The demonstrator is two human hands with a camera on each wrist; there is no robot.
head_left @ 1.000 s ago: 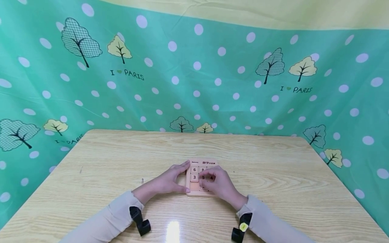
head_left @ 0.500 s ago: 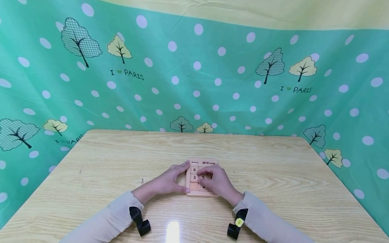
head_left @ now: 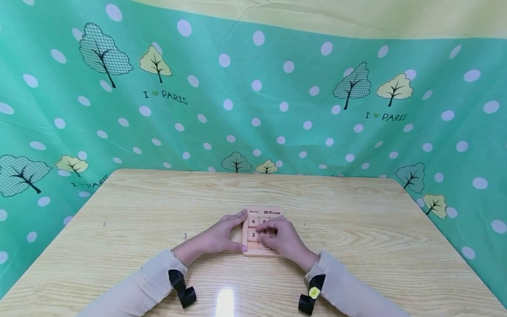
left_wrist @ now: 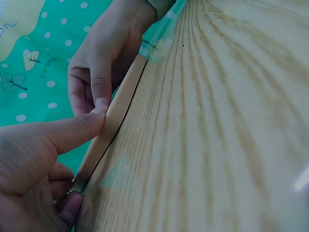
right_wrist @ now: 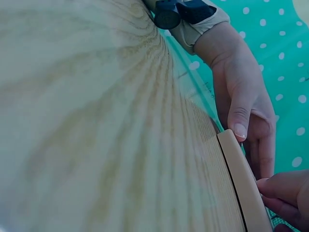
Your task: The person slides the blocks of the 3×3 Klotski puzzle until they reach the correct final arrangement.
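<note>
A pink number sliding puzzle (head_left: 259, 253) lies flat on the table in the head view. Its left side is held by my left hand (head_left: 218, 236), thumb at the near corner and fingertips at the far one. Over the board, my right hand (head_left: 288, 240) pinches the number 3 tile (head_left: 253, 235) with thumb and index finger. That tile sits slightly below its row, with a narrowed gap under it. Tiles 6, 8 and 5 show beside it; the right column is mostly covered by the hand. Both wrist views show the puzzle's side edge (left_wrist: 118, 104), hiding its face.
The wood-grain table (head_left: 158, 202) extends on all sides of the puzzle. Behind it hangs a green dotted curtain (head_left: 237, 123) with printed trees. Black wrist cameras (head_left: 183, 290) are strapped over both sleeves.
The number 3 tile has slid a little toward the near edge, narrowing the gap below it. My right hand shifted slightly left, then down with it. The left hand stays put.
</note>
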